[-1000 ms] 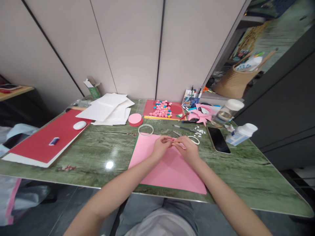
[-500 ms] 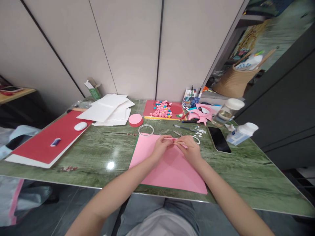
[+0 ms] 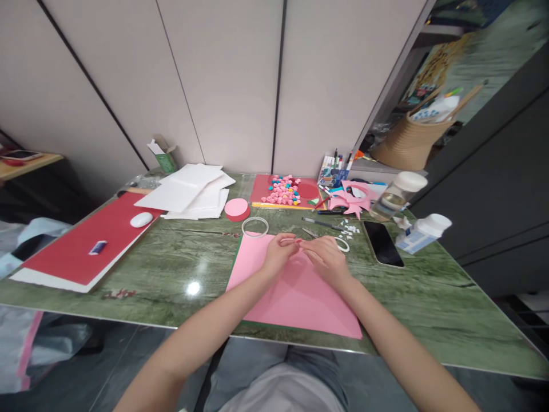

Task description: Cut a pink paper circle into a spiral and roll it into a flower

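My left hand [image 3: 279, 253] and my right hand [image 3: 329, 258] meet above the upper part of a pink sheet of paper [image 3: 295, 303]. Between their fingertips is a small pink paper piece [image 3: 298, 242], mostly covered by the fingers, so its exact shape is hard to see. Both hands are closed in a pinch on it. Just beyond the fingers lie scissors [image 3: 309, 233], partly hidden. A white tape roll [image 3: 343, 245] sits beside my right hand, and a larger tape roll [image 3: 255, 227] lies at the sheet's upper left corner.
Behind the hands, small pink, blue and yellow folded pieces [image 3: 283, 191] lie on a red sheet [image 3: 261, 186]. To the right are a phone [image 3: 383, 244], a white bottle [image 3: 422, 233] and a clear jar [image 3: 397, 197]. White sheets [image 3: 180, 191] and a red board [image 3: 86, 246] lie left.
My fingers have shifted slightly around the small pink paper piece, with the right fingers now lying flatter over it. Both hands stay together at nearly the same spot.
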`<state>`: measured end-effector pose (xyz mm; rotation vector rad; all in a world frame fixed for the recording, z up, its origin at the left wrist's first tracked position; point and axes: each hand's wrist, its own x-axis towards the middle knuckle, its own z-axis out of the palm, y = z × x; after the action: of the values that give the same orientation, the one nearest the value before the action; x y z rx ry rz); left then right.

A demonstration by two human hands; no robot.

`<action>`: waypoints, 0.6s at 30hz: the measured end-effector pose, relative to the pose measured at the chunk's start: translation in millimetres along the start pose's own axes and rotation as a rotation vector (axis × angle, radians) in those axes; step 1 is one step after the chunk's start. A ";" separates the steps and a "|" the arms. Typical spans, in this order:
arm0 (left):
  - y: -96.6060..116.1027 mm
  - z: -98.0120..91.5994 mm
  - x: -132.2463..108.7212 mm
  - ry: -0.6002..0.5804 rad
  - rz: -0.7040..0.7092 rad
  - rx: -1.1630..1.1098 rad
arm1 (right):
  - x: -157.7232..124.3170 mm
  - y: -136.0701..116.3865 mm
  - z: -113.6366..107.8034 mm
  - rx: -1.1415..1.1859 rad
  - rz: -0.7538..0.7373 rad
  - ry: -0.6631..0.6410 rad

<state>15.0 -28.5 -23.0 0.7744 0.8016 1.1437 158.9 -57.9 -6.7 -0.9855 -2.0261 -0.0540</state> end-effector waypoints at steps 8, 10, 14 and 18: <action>1.1 4.3 -4.3 0.073 -0.012 -0.037 | -1.0 -1.1 -0.2 -0.018 0.022 -0.037; 1.3 5.5 -6.0 0.080 -0.016 -0.043 | -1.2 -0.8 0.1 -0.025 0.018 -0.024; 0.7 6.8 -8.1 0.087 -0.029 -0.043 | -1.4 -0.4 0.5 -0.045 0.018 -0.018; 0.1 8.2 -9.7 0.088 -0.028 -0.054 | -1.4 -1.7 1.4 -0.066 0.009 0.012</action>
<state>19.8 -38.8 -17.4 0.6693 0.8489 1.1760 157.3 -59.5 -8.1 -1.0335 -2.0199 -0.1228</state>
